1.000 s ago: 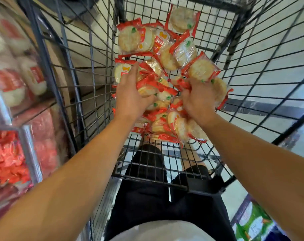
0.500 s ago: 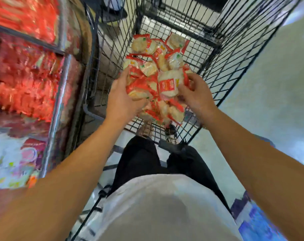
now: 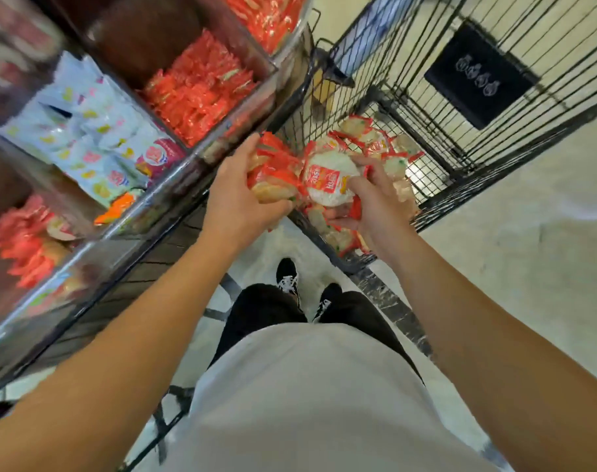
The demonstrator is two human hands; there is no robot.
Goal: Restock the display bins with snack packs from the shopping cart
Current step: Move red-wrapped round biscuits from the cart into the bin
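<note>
A bundle of red-and-clear snack packs with round pale crackers is held between both hands above the near edge of the black wire shopping cart. My left hand grips the bundle's left side, fingers curled over the packs. My right hand grips the right side and underside. More of the same packs lie on the cart floor behind the bundle. Clear display bins stand to the left, one filled with red packs.
A bin of pale blue-white packs sits left of the red one, and a lower bin holds red packs. A dark sign hangs on the cart's far side. My feet stand on the pale floor between bins and cart.
Both hands have lifted the bundle of packs up out of the cart and toward the left. The view has swung left, bringing the display bins into sight.
</note>
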